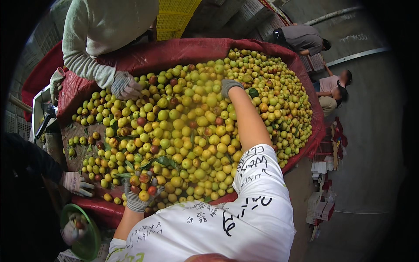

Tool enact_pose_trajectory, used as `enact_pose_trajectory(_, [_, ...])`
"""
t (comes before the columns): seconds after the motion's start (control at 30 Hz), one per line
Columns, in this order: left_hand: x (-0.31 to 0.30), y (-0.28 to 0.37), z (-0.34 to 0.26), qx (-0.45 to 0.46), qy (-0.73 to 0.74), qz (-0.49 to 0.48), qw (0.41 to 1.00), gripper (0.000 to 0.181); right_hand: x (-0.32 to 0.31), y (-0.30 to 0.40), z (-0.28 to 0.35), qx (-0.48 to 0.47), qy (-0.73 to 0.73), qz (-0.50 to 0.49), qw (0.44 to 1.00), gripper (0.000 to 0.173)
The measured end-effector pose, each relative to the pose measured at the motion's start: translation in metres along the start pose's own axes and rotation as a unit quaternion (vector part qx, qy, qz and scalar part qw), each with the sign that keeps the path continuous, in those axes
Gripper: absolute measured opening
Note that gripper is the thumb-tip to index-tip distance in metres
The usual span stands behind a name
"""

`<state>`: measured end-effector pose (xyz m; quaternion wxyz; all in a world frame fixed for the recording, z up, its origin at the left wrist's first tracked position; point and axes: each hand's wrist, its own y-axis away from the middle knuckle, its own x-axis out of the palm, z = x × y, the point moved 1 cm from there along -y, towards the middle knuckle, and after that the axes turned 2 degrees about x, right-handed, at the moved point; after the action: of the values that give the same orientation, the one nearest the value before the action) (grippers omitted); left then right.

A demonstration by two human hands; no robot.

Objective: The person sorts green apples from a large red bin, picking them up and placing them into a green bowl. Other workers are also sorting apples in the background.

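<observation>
A deep pile of round yellow-green fruits (196, 131), probably jujubes and some blushed red-brown, lies before me on a red plastic sheet. My left hand (137, 202), in a striped grey glove, is turned palm up at the near edge. Several fruits (143, 186), yellow and reddish, rest in its cupped fingers. Stretched across the pile, my right hand (230, 87) in a grey glove touches the fruits at the far side. Its fingertips are partly hidden, so whether it grips a fruit is unclear. A dark green round fruit (253, 92) sits beside that wrist.
Across the pile, a co-worker's gloved hand (126, 86) touches the fruits. Another co-worker's glove (77, 184) is at the left, above a green basin (83, 242). The red sheet's raised rim (203, 49) borders the pile. Yellow crates (173, 16) stand behind; other people are farther right.
</observation>
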<state>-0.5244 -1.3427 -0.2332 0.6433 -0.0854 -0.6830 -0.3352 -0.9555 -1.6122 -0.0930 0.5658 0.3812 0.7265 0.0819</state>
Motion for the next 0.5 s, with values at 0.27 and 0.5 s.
enact_pose_trajectory(0.27, [0.003, -0.001, 0.003, -0.021, 0.007, 0.045, 0.999, 0.044, -0.030, 0.002, 0.004, -0.122, 0.062, 0.048, 0.989, 0.052])
enact_pose_trajectory(0.5, [-0.003, 0.009, 0.005, -0.028, 0.076, -0.004, 0.997, 0.051, 0.001, -0.081, 0.033, -0.078, -0.188, -0.034, 0.978, 0.063])
